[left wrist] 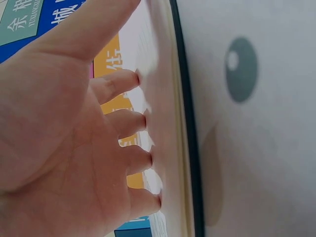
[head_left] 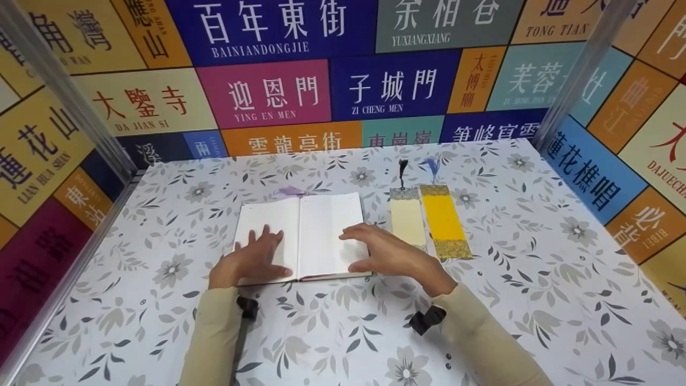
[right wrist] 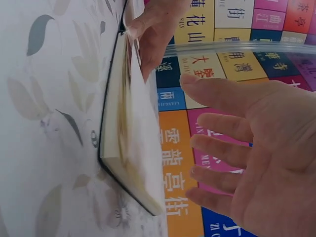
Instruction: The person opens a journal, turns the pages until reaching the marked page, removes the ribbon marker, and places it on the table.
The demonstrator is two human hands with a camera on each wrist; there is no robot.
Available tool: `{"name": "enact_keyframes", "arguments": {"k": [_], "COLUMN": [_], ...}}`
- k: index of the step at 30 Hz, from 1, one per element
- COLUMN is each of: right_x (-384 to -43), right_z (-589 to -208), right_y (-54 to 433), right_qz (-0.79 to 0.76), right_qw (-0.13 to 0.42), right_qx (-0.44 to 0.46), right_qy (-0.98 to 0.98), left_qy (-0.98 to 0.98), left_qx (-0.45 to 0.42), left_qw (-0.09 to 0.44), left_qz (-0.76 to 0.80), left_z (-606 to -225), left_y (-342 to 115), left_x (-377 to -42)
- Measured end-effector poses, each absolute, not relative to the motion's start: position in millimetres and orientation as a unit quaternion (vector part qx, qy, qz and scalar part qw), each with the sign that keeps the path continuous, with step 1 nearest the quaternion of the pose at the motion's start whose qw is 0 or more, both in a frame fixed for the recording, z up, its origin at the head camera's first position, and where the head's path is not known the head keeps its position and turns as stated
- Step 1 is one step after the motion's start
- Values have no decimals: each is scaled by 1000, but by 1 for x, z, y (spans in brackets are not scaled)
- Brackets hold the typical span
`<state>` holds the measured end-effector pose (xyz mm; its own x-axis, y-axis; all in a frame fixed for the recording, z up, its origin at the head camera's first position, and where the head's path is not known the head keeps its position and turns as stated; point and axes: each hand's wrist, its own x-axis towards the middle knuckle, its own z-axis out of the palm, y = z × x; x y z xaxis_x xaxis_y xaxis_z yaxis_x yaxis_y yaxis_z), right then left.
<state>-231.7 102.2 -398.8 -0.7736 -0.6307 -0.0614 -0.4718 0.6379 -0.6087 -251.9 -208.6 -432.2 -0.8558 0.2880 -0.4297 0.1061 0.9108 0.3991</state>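
Observation:
An open notebook [head_left: 320, 230] with blank white pages lies flat on the table. On its left page rest the spread fingertips of my left hand [head_left: 252, 260]; the left wrist view shows these fingertips [left wrist: 132, 160] touching the paper. My right hand [head_left: 394, 254] hovers over the right page's outer edge, fingers loosely bent. In the right wrist view a gap separates those fingers [right wrist: 215, 148] from the notebook's dark-edged cover and pages [right wrist: 116, 128]. A purple tassel [head_left: 293, 191] sticks out above the notebook's top edge; what it hangs from is hidden.
Right of the notebook lie a cream bookmark [head_left: 406, 217] with a black tassel [head_left: 402, 172] and a yellow bookmark [head_left: 445, 217] with a blue tassel [head_left: 433, 169]. A floral cloth [head_left: 332, 332] covers the table. Colourful sign-patterned panels [head_left: 262, 94] stand around it.

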Motion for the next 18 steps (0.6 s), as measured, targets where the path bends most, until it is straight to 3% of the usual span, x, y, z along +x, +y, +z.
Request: {"name": "enact_keyframes", "arguments": {"k": [18], "right_x": [-240], "right_z": [-433], "right_y": [92], "right_qz": [-273], "right_qw": [176], "right_qx": [-292], "right_qy": [899], "left_qy": [951], "left_qx": [107], "left_qw": [235], "left_qz": [168], "left_z": [-436], "left_y": [-207], "left_x": [-253]}}
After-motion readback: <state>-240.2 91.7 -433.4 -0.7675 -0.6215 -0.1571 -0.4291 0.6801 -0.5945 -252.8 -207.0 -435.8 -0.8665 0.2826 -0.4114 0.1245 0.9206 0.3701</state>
